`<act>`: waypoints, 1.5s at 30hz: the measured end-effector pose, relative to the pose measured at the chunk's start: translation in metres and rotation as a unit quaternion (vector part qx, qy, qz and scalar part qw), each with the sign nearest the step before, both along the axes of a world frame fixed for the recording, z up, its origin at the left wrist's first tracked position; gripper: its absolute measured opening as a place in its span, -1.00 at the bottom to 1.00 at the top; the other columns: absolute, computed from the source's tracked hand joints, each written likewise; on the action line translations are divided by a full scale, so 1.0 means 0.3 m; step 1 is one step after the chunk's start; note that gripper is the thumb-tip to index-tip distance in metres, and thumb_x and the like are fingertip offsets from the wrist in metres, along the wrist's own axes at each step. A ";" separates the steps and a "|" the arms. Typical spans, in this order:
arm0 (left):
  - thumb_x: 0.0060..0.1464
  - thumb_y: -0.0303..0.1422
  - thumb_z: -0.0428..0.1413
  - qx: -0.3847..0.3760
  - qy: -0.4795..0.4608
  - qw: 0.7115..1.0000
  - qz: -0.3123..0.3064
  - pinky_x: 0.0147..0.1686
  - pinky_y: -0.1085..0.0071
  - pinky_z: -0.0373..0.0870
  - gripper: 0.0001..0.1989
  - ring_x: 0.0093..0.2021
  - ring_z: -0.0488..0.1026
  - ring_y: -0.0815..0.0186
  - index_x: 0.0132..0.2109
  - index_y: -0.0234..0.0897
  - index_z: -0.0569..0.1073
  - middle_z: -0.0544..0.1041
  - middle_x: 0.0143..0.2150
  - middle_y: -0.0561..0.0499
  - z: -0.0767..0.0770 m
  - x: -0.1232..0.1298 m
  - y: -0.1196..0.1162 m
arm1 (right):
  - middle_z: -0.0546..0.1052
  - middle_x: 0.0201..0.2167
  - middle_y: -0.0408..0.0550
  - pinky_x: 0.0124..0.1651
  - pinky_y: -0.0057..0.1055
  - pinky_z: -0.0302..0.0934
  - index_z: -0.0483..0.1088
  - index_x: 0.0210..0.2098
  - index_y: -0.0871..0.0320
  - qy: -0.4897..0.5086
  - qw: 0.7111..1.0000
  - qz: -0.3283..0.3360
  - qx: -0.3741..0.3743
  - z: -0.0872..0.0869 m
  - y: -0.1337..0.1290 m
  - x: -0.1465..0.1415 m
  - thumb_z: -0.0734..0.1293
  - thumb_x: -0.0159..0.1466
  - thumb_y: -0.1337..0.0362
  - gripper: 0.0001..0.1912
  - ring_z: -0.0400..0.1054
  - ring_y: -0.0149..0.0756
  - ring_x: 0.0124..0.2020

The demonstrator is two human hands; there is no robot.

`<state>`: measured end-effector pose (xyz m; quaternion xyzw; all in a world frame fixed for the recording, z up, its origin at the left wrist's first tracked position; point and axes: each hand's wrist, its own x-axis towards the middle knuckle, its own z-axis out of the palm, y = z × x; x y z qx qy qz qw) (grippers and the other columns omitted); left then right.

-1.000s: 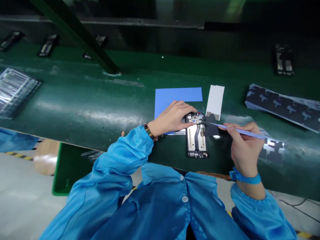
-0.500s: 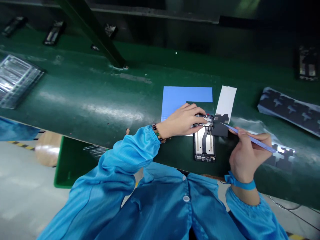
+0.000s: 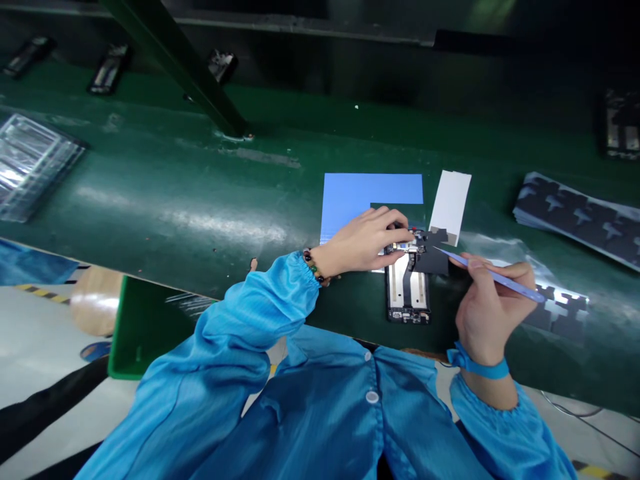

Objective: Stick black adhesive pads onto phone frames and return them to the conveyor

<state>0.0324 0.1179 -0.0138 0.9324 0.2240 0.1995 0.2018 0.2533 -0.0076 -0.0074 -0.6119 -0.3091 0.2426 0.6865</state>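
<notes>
An opened phone [image 3: 409,287] lies on the green bench, its metal inner frame and circuit parts exposed. Fingers of my left hand [image 3: 367,241] close around its upper end and steady it. My right hand [image 3: 493,300] grips bluish-purple tweezers [image 3: 505,281] like a pen. Their tips touch or hover at a dark grey cut-out sheet [image 3: 436,259], which overlaps the phone's upper right edge. Whether the tips pinch the sheet I cannot tell. Under my left hand, a blue sheet [image 3: 345,193] shows behind the phone.
A white strip [image 3: 451,203] lies behind the dark sheet. To the right are a stack of dark sticker sheets [image 3: 575,213] and a glossy sheet [image 3: 555,310]. Clear trays [image 3: 35,160] sit at far left. A green post [image 3: 185,73] rises behind; other phones [image 3: 109,69] lie along the back.
My right hand, the tweezers and the dark sheet have shifted slightly left, closer over the phone's edge. My left hand keeps its place. A person's dark-clothed leg has appeared at lower left.
</notes>
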 end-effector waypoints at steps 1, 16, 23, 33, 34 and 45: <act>0.51 -0.26 0.13 0.003 0.001 1.000 0.002 0.13 0.04 0.47 -0.71 0.19 0.53 0.01 0.22 -0.24 0.61 0.58 0.24 -0.24 -0.001 -0.001 0.000 | 0.61 -0.40 -0.29 0.24 0.02 0.61 0.31 -0.32 0.00 0.000 1.000 0.000 -0.002 0.001 -0.001 0.000 0.63 0.26 0.26 -0.61 0.71 -0.17 -0.14; 0.48 -0.28 0.16 -0.023 -0.019 1.000 0.005 0.19 0.00 0.48 -0.57 0.20 0.53 0.00 0.38 -0.28 0.54 0.61 0.25 -0.28 -0.003 -0.002 0.009 | 0.62 -0.37 -0.23 0.23 0.00 0.60 0.32 -0.33 0.03 -0.015 0.999 0.026 -0.021 0.007 -0.014 -0.014 0.64 0.28 0.21 -0.60 0.71 -0.16 -0.11; 0.47 -0.25 0.20 -0.050 -0.016 0.999 0.010 0.25 0.03 0.47 -0.52 0.21 0.53 0.01 0.40 -0.35 0.52 0.65 0.24 -0.27 0.005 -0.004 0.012 | 0.68 -0.33 -0.18 0.15 -0.06 0.61 0.34 -0.32 0.04 -0.019 0.998 0.055 -0.021 -0.003 -0.019 -0.046 0.66 0.27 0.19 -0.59 0.72 -0.15 -0.09; 0.45 -0.25 0.22 -0.055 -0.005 0.998 0.021 0.22 0.07 0.43 -0.54 0.20 0.53 0.01 0.39 -0.30 0.53 0.66 0.25 -0.22 0.006 -0.001 0.008 | 0.70 -0.32 -0.16 0.12 -0.08 0.61 0.33 -0.33 0.04 -0.025 0.997 0.056 -0.043 -0.002 -0.009 -0.047 0.67 0.26 0.16 -0.57 0.72 -0.15 -0.12; 0.45 -0.25 0.22 -0.055 -0.003 0.998 0.022 0.22 0.07 0.42 -0.54 0.20 0.53 0.01 0.39 -0.29 0.53 0.66 0.25 -0.21 0.008 -0.001 0.007 | 0.70 -0.32 -0.17 0.13 -0.07 0.61 0.33 -0.33 0.03 -0.029 0.997 0.054 -0.046 -0.001 -0.008 -0.047 0.67 0.26 0.15 -0.57 0.72 -0.16 -0.13; 0.46 -0.23 0.22 -0.053 0.004 0.998 0.024 0.23 0.08 0.43 -0.55 0.20 0.53 0.02 0.37 -0.29 0.55 0.66 0.25 -0.21 0.013 -0.001 0.006 | 0.70 -0.29 -0.15 0.15 -0.01 0.61 0.30 -0.32 0.02 -0.039 0.996 0.050 -0.055 -0.017 -0.009 -0.042 0.66 0.26 0.11 -0.54 0.71 -0.13 -0.12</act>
